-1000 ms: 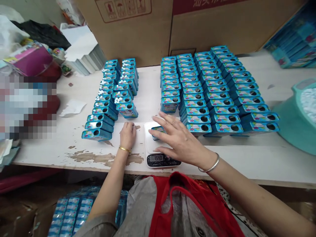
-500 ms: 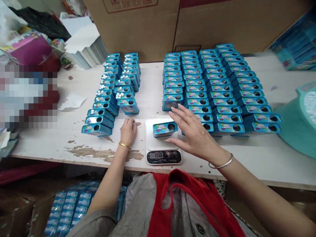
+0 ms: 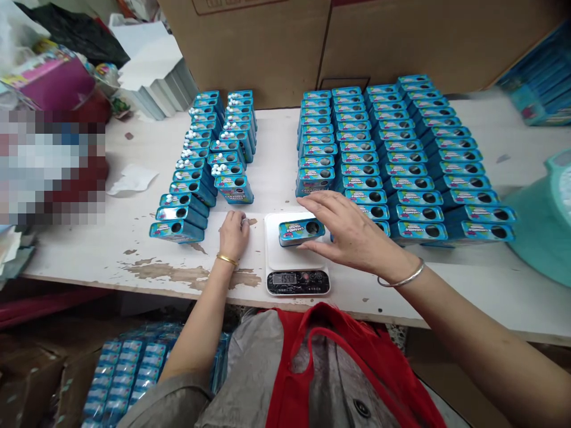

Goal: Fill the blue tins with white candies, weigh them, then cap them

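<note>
One blue tin with a round hole in its top lies on the white platform of a small kitchen scale, whose display shows digits. My right hand hovers just right of that tin, fingers spread and open, thumb low beside the platform, holding nothing. My left hand rests on the table left of the scale with its fingers curled under; what they hold, if anything, is hidden. Two short rows of tins with white pellets on top stand beyond my left hand.
A large block of blue tins in several rows stands right of the scale. A teal basin sits at the right edge. Cardboard boxes line the back. White cartons and clutter fill the left. More tins lie in a box below the table.
My right hand lifted off the tin on the scale and drew right, then eased back toward it. The scale's reading changed. My left hand stayed put.
</note>
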A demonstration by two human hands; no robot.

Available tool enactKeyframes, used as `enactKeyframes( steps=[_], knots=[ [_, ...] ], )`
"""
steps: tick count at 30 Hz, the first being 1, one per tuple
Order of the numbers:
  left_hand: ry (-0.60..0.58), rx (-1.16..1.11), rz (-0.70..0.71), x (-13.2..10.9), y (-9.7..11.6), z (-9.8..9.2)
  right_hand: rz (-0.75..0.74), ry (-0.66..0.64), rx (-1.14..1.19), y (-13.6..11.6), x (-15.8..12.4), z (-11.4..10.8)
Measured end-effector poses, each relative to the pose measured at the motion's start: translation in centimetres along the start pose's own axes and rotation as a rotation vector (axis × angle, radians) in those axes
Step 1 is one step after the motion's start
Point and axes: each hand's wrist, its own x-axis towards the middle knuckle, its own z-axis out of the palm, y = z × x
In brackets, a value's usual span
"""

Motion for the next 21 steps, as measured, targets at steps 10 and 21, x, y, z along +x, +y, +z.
enactKeyframes(
  steps=[10, 21],
  knots=[
    [-0.010, -0.007, -0.018, 0.0, 0.3, -0.5, -0.042, -0.080, -0.017, -0.3, 0.5, 0.5],
    [0.018, -0.028, -0.009, 0.1, -0.1, -0.6, 0.077, 0.069, -0.176, 3.5, 3.6, -1.6]
  ],
)
